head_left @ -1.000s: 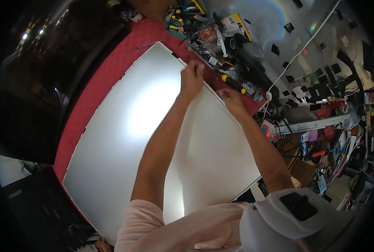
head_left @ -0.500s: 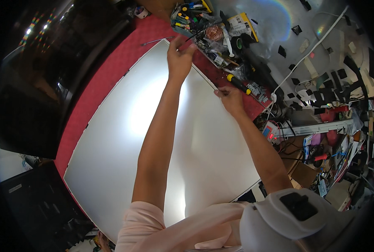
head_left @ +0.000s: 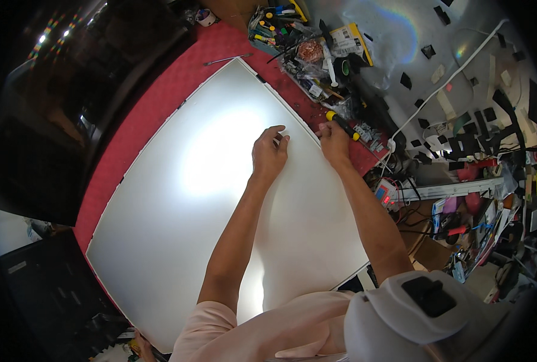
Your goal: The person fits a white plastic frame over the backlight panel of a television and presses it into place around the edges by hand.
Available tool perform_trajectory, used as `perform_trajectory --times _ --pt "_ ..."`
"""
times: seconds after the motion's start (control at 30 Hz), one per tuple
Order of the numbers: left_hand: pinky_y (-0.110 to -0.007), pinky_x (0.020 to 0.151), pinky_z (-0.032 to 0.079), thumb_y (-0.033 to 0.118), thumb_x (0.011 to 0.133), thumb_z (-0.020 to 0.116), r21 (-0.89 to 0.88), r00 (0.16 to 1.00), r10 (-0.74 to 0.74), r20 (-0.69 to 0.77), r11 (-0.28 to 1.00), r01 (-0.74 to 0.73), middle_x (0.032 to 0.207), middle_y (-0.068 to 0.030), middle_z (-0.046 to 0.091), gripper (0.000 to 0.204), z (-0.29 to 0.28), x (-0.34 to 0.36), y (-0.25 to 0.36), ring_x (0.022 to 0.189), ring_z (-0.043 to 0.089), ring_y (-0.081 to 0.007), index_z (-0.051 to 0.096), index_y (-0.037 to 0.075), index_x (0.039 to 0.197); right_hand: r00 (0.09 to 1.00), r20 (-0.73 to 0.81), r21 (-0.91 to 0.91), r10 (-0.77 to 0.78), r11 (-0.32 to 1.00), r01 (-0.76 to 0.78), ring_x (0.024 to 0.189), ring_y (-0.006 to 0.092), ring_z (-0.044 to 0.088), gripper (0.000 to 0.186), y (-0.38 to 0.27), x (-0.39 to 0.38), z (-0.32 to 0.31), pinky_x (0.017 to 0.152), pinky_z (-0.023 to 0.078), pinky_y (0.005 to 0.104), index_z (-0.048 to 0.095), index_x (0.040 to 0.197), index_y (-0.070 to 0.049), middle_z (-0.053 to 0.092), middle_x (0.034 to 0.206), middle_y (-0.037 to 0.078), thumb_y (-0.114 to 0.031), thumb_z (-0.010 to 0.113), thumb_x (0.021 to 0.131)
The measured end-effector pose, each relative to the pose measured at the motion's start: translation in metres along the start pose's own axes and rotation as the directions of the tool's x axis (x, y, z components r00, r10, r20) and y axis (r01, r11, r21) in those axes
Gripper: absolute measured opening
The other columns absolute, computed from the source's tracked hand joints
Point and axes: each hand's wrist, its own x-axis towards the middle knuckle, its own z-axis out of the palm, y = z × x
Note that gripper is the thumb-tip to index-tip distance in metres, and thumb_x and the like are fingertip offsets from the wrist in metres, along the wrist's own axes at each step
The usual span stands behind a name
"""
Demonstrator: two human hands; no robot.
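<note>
A large white, glossy sheet-like panel (head_left: 154, 241) lies at a slant in front of me, a bright reflection across it. Over its upper right part is my left hand (head_left: 271, 154), fingers bent, thumb held apart, nothing seen in it. My right hand (head_left: 336, 143) is at the panel's right edge, thumb and fingers drawn together. Whether they grip the edge or something small is hidden. Just beyond those fingers lies a yellow-and-black screwdriver (head_left: 343, 125).
Red cloth (head_left: 220, 43) spreads under the panel. Dark screens (head_left: 57, 145) stand at left. A tool bin (head_left: 268, 37), cluttered parts and a small meter with red digits (head_left: 387, 193) line the right. Another person's hand (head_left: 142, 346) touches the panel's near left corner.
My left hand has come back from the panel's far edge to above its surface, fingers now clear of the edge. My right hand has shifted slightly right. The panel has barely moved.
</note>
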Motion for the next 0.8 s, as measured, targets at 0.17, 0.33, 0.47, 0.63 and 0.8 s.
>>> perform_trajectory --times 0.17,0.33,0.47,0.63,0.8 --pt "-0.032 0.062 0.048 0.01 0.083 0.065 -0.08 0.998 -0.033 -0.059 0.996 0.028 0.082 -0.0119 0.064 0.026 -0.018 -0.008 -0.004 0.063 0.059 -0.0194 0.062 0.003 0.107 0.986 -0.115 -0.065 -0.123 0.991 0.116 0.067 0.0204 0.062 0.018 -0.006 -0.03 -0.033 0.059 0.048 0.0348 0.056 0.095 0.001 0.062 0.072 0.012 -0.016 0.05 0.094" --pt "-0.035 0.07 0.048 0.012 0.082 0.066 -0.075 0.995 0.041 -0.089 0.996 -0.048 0.093 -0.014 0.062 0.03 -0.03 -0.021 -0.012 0.078 0.06 -0.0241 0.059 0.002 0.109 0.923 -0.138 -0.848 -0.36 0.524 0.078 0.064 0.0331 0.058 0.031 0.027 -0.074 -0.15 0.06 0.046 0.0445 0.06 0.084 -0.001 0.058 0.068 0.016 -0.029 0.052 0.094" --pt "-0.042 0.089 0.043 0.015 0.08 0.067 0.183 0.966 0.203 -0.161 0.968 -0.173 0.109 -0.0178 0.059 0.034 -0.063 0.008 -0.037 0.103 0.054 -0.0344 0.058 0.002 0.11 0.881 -0.154 -0.795 -0.447 0.586 0.158 0.08 0.0335 0.059 0.024 -0.022 -0.107 -0.151 0.071 0.046 0.0444 0.063 0.09 -0.002 0.059 0.084 0.013 -0.025 0.062 0.088" --pt "-0.043 0.086 0.045 0.024 0.08 0.067 0.508 0.893 0.264 -0.365 0.86 -0.047 0.11 -0.018 0.058 0.034 -0.145 0.111 -0.095 0.103 0.054 -0.0343 0.061 0.004 0.107 0.997 0.076 -0.524 -0.032 0.849 0.067 0.089 0.033 0.061 0.03 -0.044 -0.074 -0.122 0.076 0.047 0.0393 0.058 0.109 0.001 0.062 0.095 0.017 -0.019 0.062 0.087" --pt "-0.045 0.08 0.047 0.033 0.087 0.059 0.299 0.959 -0.212 -0.189 0.917 0.262 0.093 -0.0182 0.066 0.034 -0.229 0.125 -0.17 0.09 0.062 -0.0327 0.065 0.004 0.105 0.744 0.432 -0.282 -0.509 0.708 0.648 0.1 0.0372 0.057 0.034 -0.087 -0.014 0.042 0.087 0.043 0.0419 0.055 0.113 0.006 0.059 0.106 0.026 -0.02 0.052 0.092"
